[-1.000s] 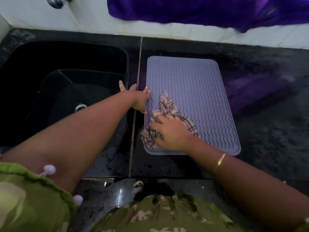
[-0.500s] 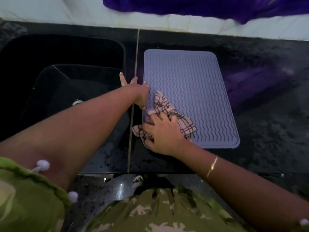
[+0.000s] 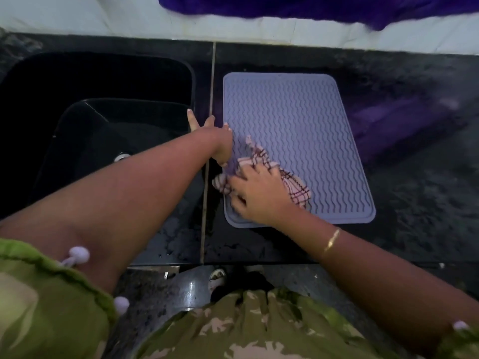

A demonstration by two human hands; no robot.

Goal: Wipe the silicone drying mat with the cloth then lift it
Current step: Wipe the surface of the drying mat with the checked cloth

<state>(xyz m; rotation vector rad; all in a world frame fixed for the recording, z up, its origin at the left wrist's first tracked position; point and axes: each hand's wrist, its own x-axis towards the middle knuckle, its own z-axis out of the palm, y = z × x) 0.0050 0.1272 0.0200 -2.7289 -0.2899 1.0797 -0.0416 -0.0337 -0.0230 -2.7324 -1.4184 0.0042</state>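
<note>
silicone drying mat [image 3: 298, 130] flat on black bench [image 3: 414, 216] beside sink [image 3: 98, 81]; right hand [image 3: 259, 198] presses checked cloth [image 3: 298, 193] onto mat's near-left corner; left hand [image 3: 220, 141], fingers spread, steadies left edge.

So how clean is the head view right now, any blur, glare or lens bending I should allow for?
Head view: dim overall; motion blur smears the right hand and the cloth; the mat's wavy ribs stay readable; the black countertop gives a purple reflection; wide-angle bending curves the sink rim and the counter's back edge.
</note>
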